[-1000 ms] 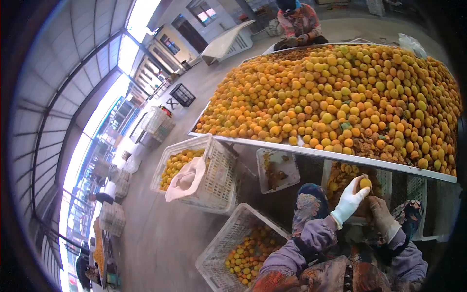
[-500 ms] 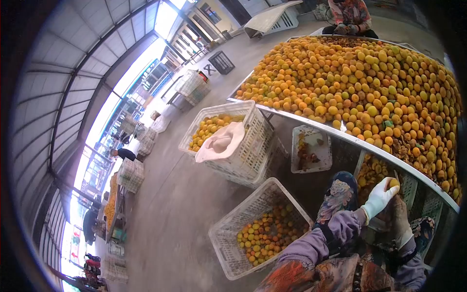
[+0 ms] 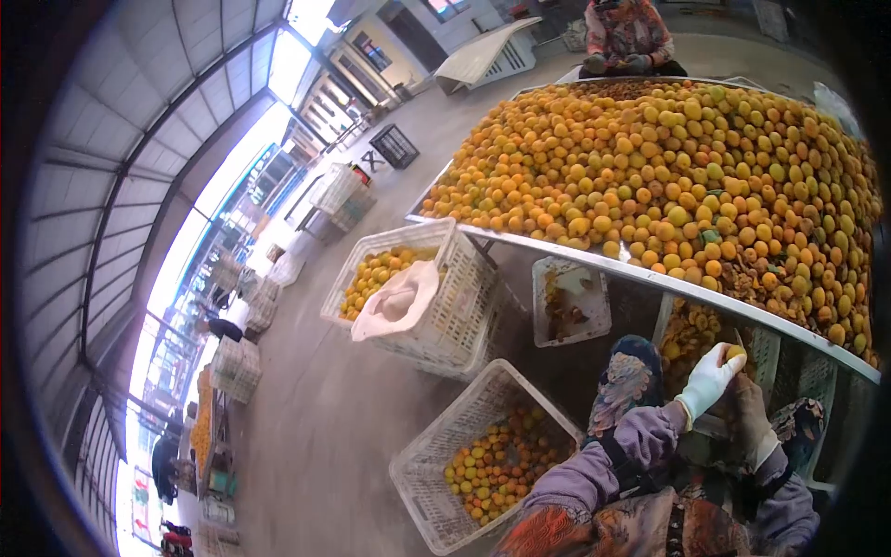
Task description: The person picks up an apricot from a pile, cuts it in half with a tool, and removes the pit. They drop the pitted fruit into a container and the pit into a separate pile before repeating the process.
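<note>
My left hand (image 3: 707, 382), in a white glove, is closed round a yellow-orange apricot (image 3: 735, 353). Close against it on the right is my right hand (image 3: 752, 418), in a stained brown glove with a pale cuff. Its fingers look curled, but what they hold is mostly hidden; a thin blade-like tip shows beside the apricot. Both hands are above my lap, near the front edge of a wide table (image 3: 650, 278) heaped with apricots (image 3: 640, 176). Below them, a crate (image 3: 663, 320) contains split apricot pieces.
At my left, a white plastic crate (image 3: 415, 473) contains apricots. Beyond it, stacked crates (image 3: 464, 311) hold more, with a pale hat (image 3: 397, 302) on top. A shallow tray (image 3: 594, 327) stands under the table edge. Another person (image 3: 626, 42) sits across the table.
The view has shifted, so the table and crates appear slightly further left. My hands stay together at the apricot. The person across the table shows more fully.
</note>
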`<state>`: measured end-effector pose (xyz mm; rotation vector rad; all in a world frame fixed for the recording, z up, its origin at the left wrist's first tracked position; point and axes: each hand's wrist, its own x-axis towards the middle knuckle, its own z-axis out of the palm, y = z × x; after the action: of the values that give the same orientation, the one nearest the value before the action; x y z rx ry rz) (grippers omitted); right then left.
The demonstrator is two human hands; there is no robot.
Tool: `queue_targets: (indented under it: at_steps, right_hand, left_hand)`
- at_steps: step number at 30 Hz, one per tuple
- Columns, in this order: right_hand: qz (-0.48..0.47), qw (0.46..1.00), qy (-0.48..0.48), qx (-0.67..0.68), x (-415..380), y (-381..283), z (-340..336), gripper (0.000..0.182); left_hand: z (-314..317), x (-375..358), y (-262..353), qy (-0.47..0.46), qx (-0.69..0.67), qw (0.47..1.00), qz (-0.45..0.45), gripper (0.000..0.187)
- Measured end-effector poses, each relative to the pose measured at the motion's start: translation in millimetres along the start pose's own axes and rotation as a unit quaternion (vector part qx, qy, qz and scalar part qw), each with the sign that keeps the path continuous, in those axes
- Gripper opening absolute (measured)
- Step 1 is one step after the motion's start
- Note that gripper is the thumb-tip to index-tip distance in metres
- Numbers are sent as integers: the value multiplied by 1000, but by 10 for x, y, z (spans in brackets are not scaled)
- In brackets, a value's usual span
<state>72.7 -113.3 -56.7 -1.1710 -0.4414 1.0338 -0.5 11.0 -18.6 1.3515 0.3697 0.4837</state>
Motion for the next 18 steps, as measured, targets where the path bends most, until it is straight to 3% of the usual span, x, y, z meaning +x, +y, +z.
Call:
queue_targets:
  at_steps: [4,6,7,8,9,11,13,15,16,18]
  right_hand:
    - [-9,998,66,1,-33,109,107,42]
    - [-20,996,84,-14,-59,65,165,44]
    - [-21,993,79,-87,-140,-65,233,45]
    - [-21,984,73,-160,-187,-133,263,46]
    - [57,997,50,16,-106,-10,103,43]
    - [6,997,62,-34,-29,73,-11,41]
    - [-40,993,74,-84,61,204,-12,40]
    - [-9,994,111,-7,4,32,223,40]
    - [160,984,69,-20,-205,-390,290,36]
    - [120,992,31,-34,-201,-372,279,36]
  left_hand:
    - [46,16,-111,-8,30,998,-46,37]
    - [21,38,-150,-22,-56,988,-142,42]
    - [37,71,-273,18,57,994,-93,46]
    - [20,89,-377,14,59,994,-95,46]
    - [30,106,-403,5,28,995,-93,46]
    - [86,139,-410,-10,-2,996,-92,47]
    - [101,130,-320,-2,106,990,-88,47]
    - [111,85,-83,11,117,984,-132,40]
    - [107,74,-135,17,97,984,-148,37]
    - [62,38,-184,28,114,989,-86,33]
